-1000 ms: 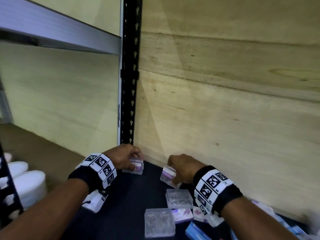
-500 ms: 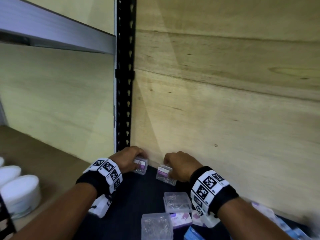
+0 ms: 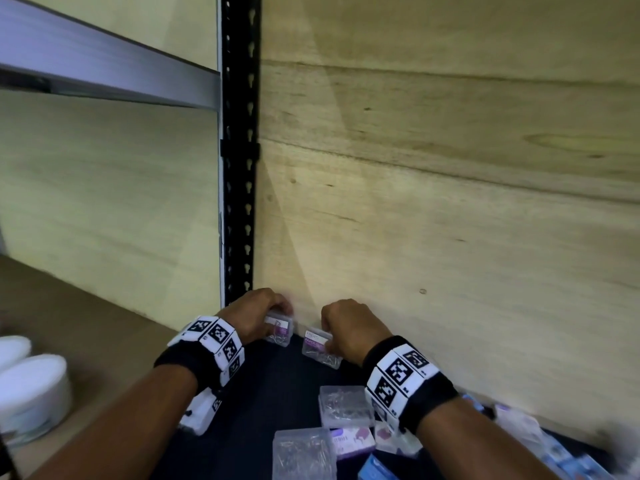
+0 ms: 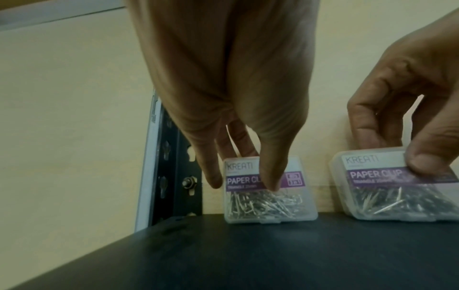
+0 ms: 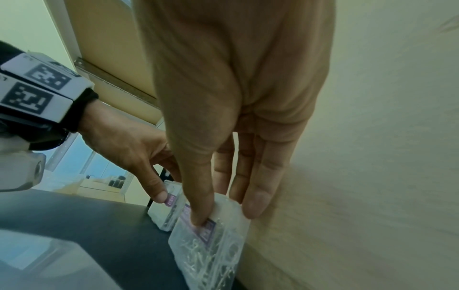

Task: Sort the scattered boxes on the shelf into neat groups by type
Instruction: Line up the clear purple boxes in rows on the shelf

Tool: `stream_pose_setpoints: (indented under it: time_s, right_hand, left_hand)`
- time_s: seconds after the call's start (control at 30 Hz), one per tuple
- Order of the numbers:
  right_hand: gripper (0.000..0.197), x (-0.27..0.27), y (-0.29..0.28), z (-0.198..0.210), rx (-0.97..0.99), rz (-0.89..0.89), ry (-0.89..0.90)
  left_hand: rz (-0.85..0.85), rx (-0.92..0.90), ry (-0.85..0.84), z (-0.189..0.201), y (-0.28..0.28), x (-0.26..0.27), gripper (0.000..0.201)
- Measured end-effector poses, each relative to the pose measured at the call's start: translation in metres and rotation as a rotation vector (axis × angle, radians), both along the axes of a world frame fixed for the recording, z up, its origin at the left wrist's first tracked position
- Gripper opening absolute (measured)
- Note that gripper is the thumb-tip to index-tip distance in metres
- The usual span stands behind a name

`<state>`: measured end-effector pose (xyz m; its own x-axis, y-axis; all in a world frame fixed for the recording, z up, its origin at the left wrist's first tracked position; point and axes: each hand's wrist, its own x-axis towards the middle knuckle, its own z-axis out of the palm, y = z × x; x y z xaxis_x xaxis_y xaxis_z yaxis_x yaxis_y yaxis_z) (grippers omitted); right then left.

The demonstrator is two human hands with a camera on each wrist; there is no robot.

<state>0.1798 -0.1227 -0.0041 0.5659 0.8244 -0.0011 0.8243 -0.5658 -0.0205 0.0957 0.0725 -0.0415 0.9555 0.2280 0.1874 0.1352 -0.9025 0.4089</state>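
Note:
Two clear paper clip boxes with purple labels stand at the back of the black shelf [image 3: 270,393]. My left hand [image 3: 258,313] pinches the left paper clip box [image 3: 278,329] in the back left corner, thumb on its front label [image 4: 270,198] and fingers behind; it stands upright on the shelf against the wooden wall. My right hand [image 3: 349,327] pinches the right paper clip box [image 3: 317,346] a little to the right, tilted, close to the wall [image 5: 211,245]. A gap separates the two boxes [image 4: 387,198].
Nearer me lie two clear boxes [image 3: 346,407] [image 3: 304,455], purple-labelled boxes [image 3: 353,441] and blue boxes [image 3: 377,469]. A black slotted post [image 3: 239,150] rises at the shelf's back left corner. White tubs [image 3: 31,386] sit on the neighbouring shelf to the left.
Both hands have carried their paper clip boxes away from me to the back wall. The left box now stands in the corner; the right one has come close beside it.

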Motion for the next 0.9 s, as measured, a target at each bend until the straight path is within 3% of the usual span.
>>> stream_pose_setpoints:
  time_s: [0.23, 0.4, 0.5, 0.63, 0.77, 0.9]
  right_hand:
    - [0.035, -0.001, -0.001, -0.002, 0.017, -0.001, -0.021]
    - [0.039, -0.002, -0.007, 0.003, 0.053, -0.005, 0.022]
    - [0.035, -0.003, -0.016, 0.011, 0.138, -0.026, 0.073]
    - [0.028, -0.004, -0.03, 0.023, 0.049, -0.016, 0.209]
    - [0.029, -0.012, -0.045, 0.026, -0.135, 0.001, 0.311]
    - [0.033, -0.024, -0.057, 0.023, -0.214, 0.015, 0.379]
  left_hand:
    - [0.006, 0.082, 0.042, 0.001, 0.0, 0.0, 0.041]
    - [0.063, 0.157, 0.096, 0.01, -0.004, -0.011, 0.058]
    - [0.123, 0.177, 0.154, 0.027, -0.018, -0.024, 0.051]
    - [0.02, -0.041, 0.336, 0.05, -0.044, -0.042, 0.029]
    - [-0.082, -0.154, 0.564, 0.055, -0.069, -0.06, 0.034]
    - [-0.108, -0.187, 0.634, 0.051, -0.088, -0.071, 0.044]
